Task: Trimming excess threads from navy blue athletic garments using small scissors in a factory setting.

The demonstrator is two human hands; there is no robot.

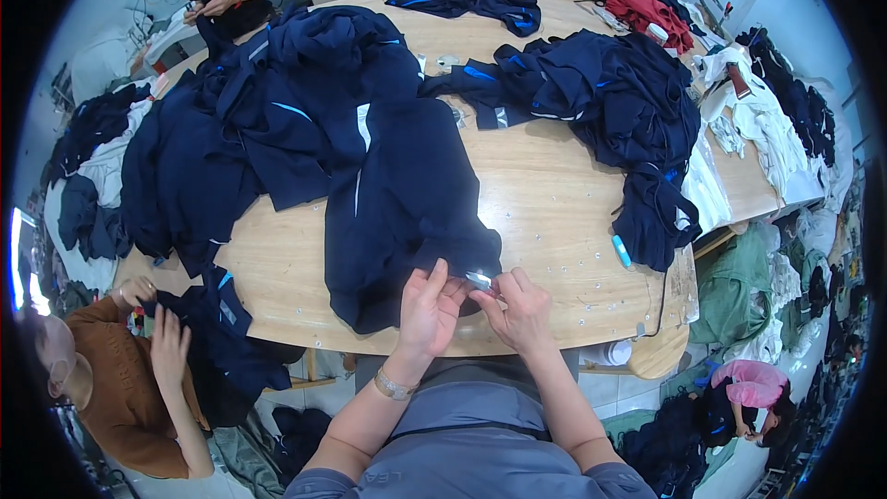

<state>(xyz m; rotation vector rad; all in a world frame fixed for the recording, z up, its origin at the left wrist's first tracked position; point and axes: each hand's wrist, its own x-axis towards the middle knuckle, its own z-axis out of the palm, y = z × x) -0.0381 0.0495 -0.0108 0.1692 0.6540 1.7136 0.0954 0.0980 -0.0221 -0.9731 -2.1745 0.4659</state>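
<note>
Across the table in front of me lies a navy garment (407,185) with pale piping, its near end bunched at my fingers. My left hand (429,307) is closed on that near edge, thumb up and palm partly showing. My right hand (517,307) pinches small silver thread snips (478,280), their blades pointing left toward the garment's edge, close to my left fingertips. The cloth between the two hands is partly hidden by my fingers.
Navy garment heaps lie left (189,157) and right (610,92) on the wooden table (545,222). A turquoise marker-like object (621,251) lies near the right edge. Co-workers handle dark garments at the far side and the left (139,379). A green sack (735,291) stands right.
</note>
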